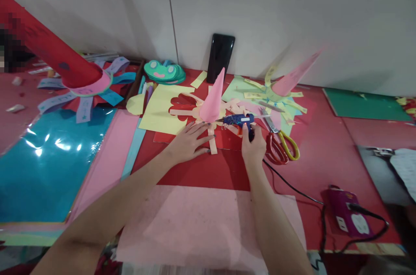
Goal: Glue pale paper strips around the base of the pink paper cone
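Note:
A pink paper cone (212,101) stands upright on a pale paper flower with strips spreading outward. My left hand (190,141) lies beside its base, fingers stretched out over the flower and one peach paper strip (213,142). Gripped in my right hand (254,148) is a blue glue gun (236,119), its nozzle pointing left at the foot of the cone. Scissors (278,142) with red and yellow handles lie just right of that hand. Under the flower are yellow paper (159,108) and a red sheet (195,171).
A black phone (221,56) leans against the wall. At right lies another pink cone (297,75) on yellow strips; at left, a red tube (58,45) with purple and blue strips. The glue gun's cord runs to a purple power box (346,212). Green frog cutouts (164,72) sit behind.

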A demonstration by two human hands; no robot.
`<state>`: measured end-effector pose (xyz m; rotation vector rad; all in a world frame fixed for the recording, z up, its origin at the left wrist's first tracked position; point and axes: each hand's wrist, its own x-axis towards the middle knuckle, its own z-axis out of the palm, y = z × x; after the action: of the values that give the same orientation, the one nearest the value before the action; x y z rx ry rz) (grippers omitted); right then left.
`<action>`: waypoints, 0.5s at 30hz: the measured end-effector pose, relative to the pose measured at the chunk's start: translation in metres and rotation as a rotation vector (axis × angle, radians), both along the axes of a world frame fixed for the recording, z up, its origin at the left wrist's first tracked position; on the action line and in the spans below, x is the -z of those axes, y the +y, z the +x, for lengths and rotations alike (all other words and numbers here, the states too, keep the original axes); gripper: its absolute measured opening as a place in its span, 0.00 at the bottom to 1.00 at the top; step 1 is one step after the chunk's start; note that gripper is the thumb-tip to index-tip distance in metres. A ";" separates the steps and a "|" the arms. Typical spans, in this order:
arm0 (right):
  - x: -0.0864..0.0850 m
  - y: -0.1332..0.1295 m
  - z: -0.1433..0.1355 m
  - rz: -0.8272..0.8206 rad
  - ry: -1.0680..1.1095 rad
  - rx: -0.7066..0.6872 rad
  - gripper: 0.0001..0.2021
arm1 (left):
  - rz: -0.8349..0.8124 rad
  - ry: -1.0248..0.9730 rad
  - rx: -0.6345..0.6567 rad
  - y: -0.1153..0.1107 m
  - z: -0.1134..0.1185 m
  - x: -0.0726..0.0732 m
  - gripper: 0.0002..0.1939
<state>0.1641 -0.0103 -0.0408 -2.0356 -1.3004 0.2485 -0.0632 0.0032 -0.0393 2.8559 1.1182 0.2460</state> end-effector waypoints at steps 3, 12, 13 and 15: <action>0.000 0.000 0.000 -0.028 -0.018 -0.018 0.27 | 0.001 0.002 0.002 0.000 0.001 0.000 0.21; -0.002 0.000 -0.001 -0.049 -0.015 -0.024 0.25 | 0.054 -0.099 0.115 0.002 0.001 -0.002 0.15; -0.003 0.000 -0.001 -0.053 -0.018 -0.026 0.25 | 0.058 -0.102 0.139 0.002 0.001 -0.002 0.15; -0.004 0.000 -0.002 -0.063 -0.026 -0.029 0.25 | 0.067 -0.102 0.172 0.002 0.001 -0.002 0.15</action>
<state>0.1620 -0.0101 -0.0368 -2.0797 -1.3549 0.2804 -0.0624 0.0047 -0.0372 2.9377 0.8569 0.4205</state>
